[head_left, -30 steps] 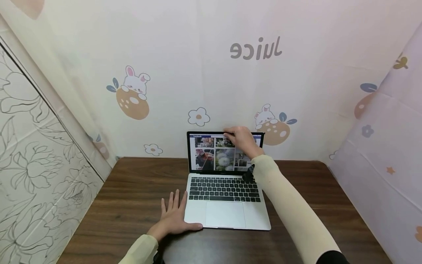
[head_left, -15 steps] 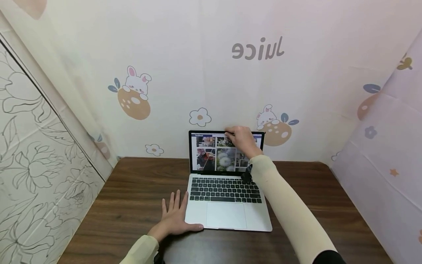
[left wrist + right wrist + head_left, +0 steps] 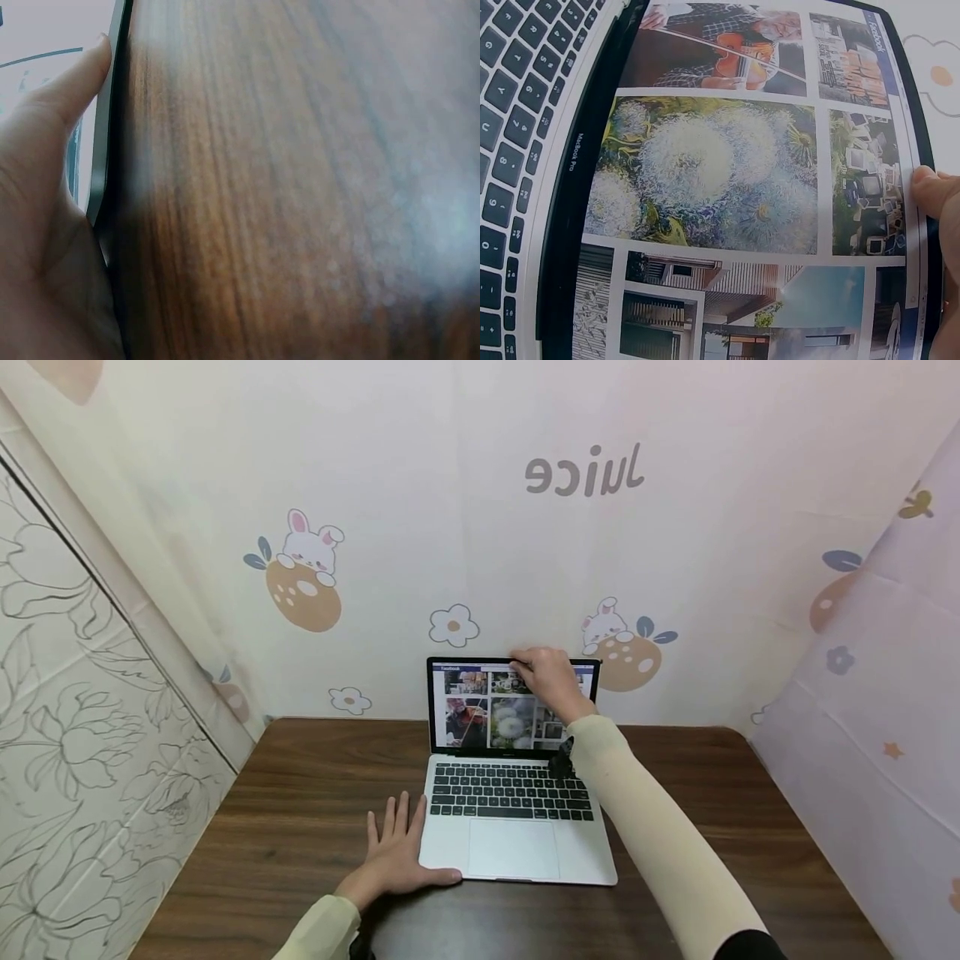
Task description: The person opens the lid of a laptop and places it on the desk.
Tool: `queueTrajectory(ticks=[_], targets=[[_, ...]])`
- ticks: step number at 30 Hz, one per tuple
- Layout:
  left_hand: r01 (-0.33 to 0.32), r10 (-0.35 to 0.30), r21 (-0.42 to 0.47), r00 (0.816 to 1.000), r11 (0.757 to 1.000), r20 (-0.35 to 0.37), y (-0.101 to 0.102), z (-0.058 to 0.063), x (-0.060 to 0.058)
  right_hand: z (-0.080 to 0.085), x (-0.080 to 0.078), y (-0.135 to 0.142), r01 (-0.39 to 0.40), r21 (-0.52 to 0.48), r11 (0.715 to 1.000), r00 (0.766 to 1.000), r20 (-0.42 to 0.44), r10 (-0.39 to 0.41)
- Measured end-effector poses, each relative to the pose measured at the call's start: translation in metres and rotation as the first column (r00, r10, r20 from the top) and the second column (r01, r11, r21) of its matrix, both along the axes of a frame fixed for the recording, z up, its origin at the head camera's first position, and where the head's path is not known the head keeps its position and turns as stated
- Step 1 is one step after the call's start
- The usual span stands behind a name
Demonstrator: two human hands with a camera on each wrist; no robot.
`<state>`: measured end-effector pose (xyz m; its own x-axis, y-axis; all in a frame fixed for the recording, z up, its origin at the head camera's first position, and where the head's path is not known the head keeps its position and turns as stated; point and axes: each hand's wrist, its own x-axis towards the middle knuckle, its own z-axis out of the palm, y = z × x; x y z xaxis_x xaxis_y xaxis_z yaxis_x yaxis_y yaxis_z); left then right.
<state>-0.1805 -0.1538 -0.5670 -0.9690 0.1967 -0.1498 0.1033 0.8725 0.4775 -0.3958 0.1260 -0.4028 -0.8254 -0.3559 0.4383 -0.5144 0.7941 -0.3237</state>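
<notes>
A silver laptop point(image 3: 513, 850) stands unfolded on the brown wooden table point(image 3: 300, 802), its lit screen point(image 3: 467, 720) showing a page of photos. With fingers spread, my left hand point(image 3: 393, 862) lies at the laptop's front left corner. Its thumb rests over the front edge, as the left wrist view also shows. My right hand point(image 3: 553, 681) pinches the top edge of the screen right of its middle. In the right wrist view the thumb point(image 3: 936, 189) is on the screen's front bezel; the fingers behind the lid are mostly hidden.
A pale curtain point(image 3: 465, 510) printed with rabbits and flowers hangs right behind the table and screen. More patterned cloth closes off the left and right sides. My right sleeve point(image 3: 667, 835) passes over the laptop's right side and part of the keyboard point(image 3: 502, 791).
</notes>
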Motion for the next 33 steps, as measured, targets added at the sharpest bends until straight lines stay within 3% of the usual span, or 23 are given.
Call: queueTrajectory(ticks=[9, 13, 17, 21, 28, 33], targets=[[-0.013, 0.014, -0.046, 1.0, 0.999, 0.02, 0.0, -0.004, -0.008, 0.001, 0.01, 0.005, -0.049, 0.069, 0.996, 0.998, -0.034, 0.052], [-0.032, 0.032, -0.049, 0.999, 0.998, -0.008, -0.001, -0.013, -0.013, 0.002, 0.018, 0.006, -0.059, 0.151, 0.987, 0.988, -0.131, 0.079], [-0.033, 0.031, -0.05, 0.999, 0.998, -0.027, -0.004, -0.016, -0.017, -0.004, 0.025, 0.011, -0.054, 0.219, 0.974, 0.954, -0.278, 0.116], [-0.017, 0.016, -0.04, 1.0, 0.999, -0.016, -0.006, -0.008, -0.016, -0.012, 0.032, 0.019, -0.05, 0.248, 0.968, 0.934, -0.331, 0.133], [-0.022, 0.023, -0.059, 1.0, 0.998, 0.014, -0.015, 0.013, -0.015, -0.025, 0.05, 0.038, -0.087, 0.198, 0.976, 0.944, -0.295, 0.144], [-0.014, 0.011, -0.097, 1.0, 0.995, -0.025, -0.026, 0.02, -0.016, -0.038, 0.069, 0.061, -0.113, 0.166, 0.98, 0.952, -0.265, 0.155]])
